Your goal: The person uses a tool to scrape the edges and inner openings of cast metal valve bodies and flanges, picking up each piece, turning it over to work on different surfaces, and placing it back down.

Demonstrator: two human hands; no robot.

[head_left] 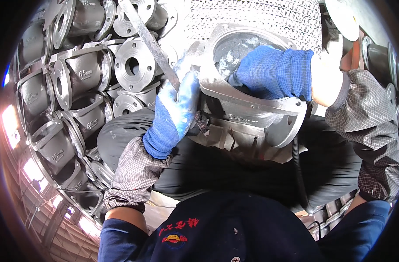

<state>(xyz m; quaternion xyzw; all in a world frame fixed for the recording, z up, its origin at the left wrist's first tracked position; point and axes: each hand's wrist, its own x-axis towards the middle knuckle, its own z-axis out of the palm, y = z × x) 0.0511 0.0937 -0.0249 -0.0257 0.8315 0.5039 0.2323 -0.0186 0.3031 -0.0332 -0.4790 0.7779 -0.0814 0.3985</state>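
A grey cast-metal valve body [247,109] lies in front of me, its wide flanged opening facing up and white smears inside. My right hand [269,72], in a blue knitted glove, reaches into this opening with its fingers curled; the fingertips are hidden, and what they hold cannot be made out. At the left side of the casting is my left hand [177,111], its blue glove whitened over the palm and fingers. A long flat metal bar [149,41] runs from between its thumb and fingers toward the far left, and the hand is closed around its near end.
Similar grey flanged castings [79,72] are stacked high on the left. A white perforated sheet [256,15] lies beyond the valve body. More castings [378,59] stand at the far right. A black corrugated hose [297,170] hangs by my right leg.
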